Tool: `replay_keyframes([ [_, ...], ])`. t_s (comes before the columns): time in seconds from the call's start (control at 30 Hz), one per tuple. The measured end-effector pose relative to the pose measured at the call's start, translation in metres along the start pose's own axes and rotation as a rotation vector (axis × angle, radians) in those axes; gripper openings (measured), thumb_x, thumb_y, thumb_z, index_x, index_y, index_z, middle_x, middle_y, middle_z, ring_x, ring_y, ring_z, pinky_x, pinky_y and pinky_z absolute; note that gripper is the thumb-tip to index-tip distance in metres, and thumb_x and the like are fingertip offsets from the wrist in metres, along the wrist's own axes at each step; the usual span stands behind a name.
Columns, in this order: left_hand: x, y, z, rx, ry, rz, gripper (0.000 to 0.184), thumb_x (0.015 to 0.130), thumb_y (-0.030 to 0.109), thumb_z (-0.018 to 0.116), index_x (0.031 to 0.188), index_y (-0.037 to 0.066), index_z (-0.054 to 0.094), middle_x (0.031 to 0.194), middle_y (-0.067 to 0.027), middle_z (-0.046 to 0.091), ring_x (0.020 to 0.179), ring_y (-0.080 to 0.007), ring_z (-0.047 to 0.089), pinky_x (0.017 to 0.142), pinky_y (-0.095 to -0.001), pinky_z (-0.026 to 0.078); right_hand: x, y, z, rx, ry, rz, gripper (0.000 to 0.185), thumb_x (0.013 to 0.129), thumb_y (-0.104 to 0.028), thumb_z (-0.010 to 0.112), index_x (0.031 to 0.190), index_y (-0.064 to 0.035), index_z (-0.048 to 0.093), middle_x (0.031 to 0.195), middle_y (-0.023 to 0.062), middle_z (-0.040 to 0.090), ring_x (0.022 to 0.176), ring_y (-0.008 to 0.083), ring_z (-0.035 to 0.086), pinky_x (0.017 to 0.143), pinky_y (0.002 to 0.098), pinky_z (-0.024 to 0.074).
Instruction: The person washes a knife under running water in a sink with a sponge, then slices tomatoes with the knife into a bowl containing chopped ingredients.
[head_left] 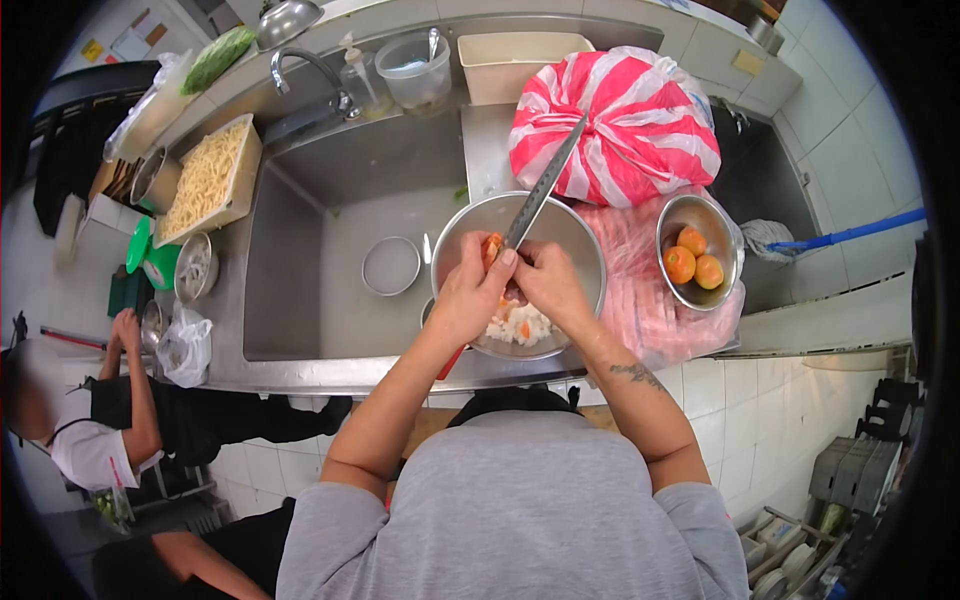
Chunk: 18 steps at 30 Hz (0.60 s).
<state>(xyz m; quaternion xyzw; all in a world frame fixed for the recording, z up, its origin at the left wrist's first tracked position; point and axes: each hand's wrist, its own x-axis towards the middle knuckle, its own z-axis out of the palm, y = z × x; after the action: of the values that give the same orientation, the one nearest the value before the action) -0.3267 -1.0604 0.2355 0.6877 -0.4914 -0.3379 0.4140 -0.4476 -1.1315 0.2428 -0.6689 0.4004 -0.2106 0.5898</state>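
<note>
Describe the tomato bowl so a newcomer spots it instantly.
Find the big steel sink, then go right past the large mixing bowl to the pink plastic below the red-and-white striped bag. At that plastic's right side sits a small metal bowl. Only it holds three round, orange-red tomatoes.

Bright, even light is falling overhead; steel sink (385,190) is gleaming softly; wall tiles (850,150) are bowing near blackened edges.
</note>
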Motion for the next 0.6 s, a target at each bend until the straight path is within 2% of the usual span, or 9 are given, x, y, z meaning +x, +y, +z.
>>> replay_keyframes([
  [0.07,0.003,0.007,-0.005,-0.086,-0.082,-0.177,0.051,0.095,0.039,0.044,0.129,0.003,0.031,0.093,-0.0208,0.060,0.079,-0.0298,0.063,0.065,-0.0378,0.049,0.000,0.002,-0.002,-0.079,-0.075,-0.014,0.026,0.085,-0.015,0.051,0.085,0.0066,0.064,0.066,0.0148,0.064,0.061,0.0182,0.066,0.055,0.0308,0.0509],
  [0.17,0.006,0.008,-0.014,-0.235,-0.175,-0.312,0.058,0.095,0.041,0.042,0.137,0.005,0.025,0.087,-0.0167,0.059,0.066,-0.0209,0.060,0.046,-0.0332,0.045,0.003,0.026,0.001,0.009,-0.109,-0.117,0.023,0.085,-0.014,0.049,0.083,0.0054,0.062,0.069,0.0137,0.064,0.064,0.0186,0.067,0.055,0.0309,0.0509],
  [0.23,-0.004,0.011,-0.021,-0.263,-0.224,-0.312,0.063,0.095,0.043,0.041,0.143,0.007,0.020,0.084,-0.0140,0.057,0.059,-0.0154,0.057,0.036,-0.0301,0.040,0.004,0.026,-0.006,0.249,-0.111,0.100,0.021,0.084,-0.013,0.049,0.083,0.0036,0.061,0.073,0.0130,0.064,0.065,0.0188,0.066,0.056,0.0302,0.0506],
  [0.27,-0.008,0.015,-0.027,-0.218,-0.313,-0.357,0.067,0.095,0.043,0.040,0.146,0.009,0.012,0.093,-0.0174,0.060,0.072,-0.0229,0.062,0.053,-0.0346,0.049,0.004,0.026,-0.008,0.371,-0.115,0.209,0.019,0.084,-0.013,0.049,0.082,0.0028,0.060,0.075,0.0127,0.064,0.066,0.0189,0.066,0.057,0.0298,0.0505],
  [0.4,-0.015,0.004,-0.016,0.075,-0.218,0.006,0.060,0.096,0.037,0.040,0.145,0.009,0.017,0.085,-0.0134,0.055,0.056,-0.0186,0.054,0.055,-0.0302,0.045,0.010,0.035,-0.008,0.321,-0.121,0.136,0.016,0.082,-0.012,0.049,0.082,0.0008,0.058,0.079,0.0128,0.063,0.068,0.0195,0.064,0.059,0.0295,0.0491],
  [0.43,-0.012,-0.005,-0.010,0.205,-0.129,0.187,0.059,0.096,0.036,0.041,0.144,0.008,0.020,0.088,-0.0154,0.056,0.062,-0.0209,0.056,0.061,-0.0325,0.047,0.010,0.031,-0.009,0.269,-0.127,0.110,0.017,0.082,-0.013,0.050,0.083,0.0013,0.059,0.079,0.0138,0.063,0.068,0.0214,0.063,0.060,0.0306,0.0490],
  [0.5,-0.013,-0.011,-0.005,0.276,-0.051,0.280,0.055,0.096,0.036,0.042,0.139,0.006,0.026,0.092,-0.0184,0.058,0.073,-0.0250,0.058,0.072,-0.0365,0.047,0.012,0.023,-0.009,0.146,-0.112,0.010,0.019,0.081,-0.014,0.051,0.086,0.0022,0.060,0.081,0.0165,0.064,0.070,0.0266,0.063,0.063,0.0338,0.0489],
  [0.57,-0.011,0.013,-0.009,0.163,-0.083,0.114,0.049,0.096,0.036,0.042,0.132,0.004,0.033,0.095,-0.0208,0.060,0.083,-0.0286,0.059,0.081,-0.0400,0.045,0.015,0.018,-0.010,0.008,-0.058,-0.141,0.023,0.080,-0.015,0.052,0.090,0.0027,0.061,0.083,0.0198,0.065,0.075,0.0332,0.063,0.068,0.0382,0.0488],
  [0.6,-0.006,0.013,-0.010,0.149,-0.091,0.090,0.046,0.096,0.036,0.042,0.128,0.004,0.034,0.094,-0.0203,0.060,0.082,-0.0274,0.059,0.077,-0.0391,0.046,0.019,0.016,-0.012,-0.020,-0.044,-0.158,0.025,0.079,-0.016,0.052,0.093,0.0028,0.061,0.086,0.0213,0.065,0.078,0.0355,0.063,0.070,0.0396,0.0484],
])
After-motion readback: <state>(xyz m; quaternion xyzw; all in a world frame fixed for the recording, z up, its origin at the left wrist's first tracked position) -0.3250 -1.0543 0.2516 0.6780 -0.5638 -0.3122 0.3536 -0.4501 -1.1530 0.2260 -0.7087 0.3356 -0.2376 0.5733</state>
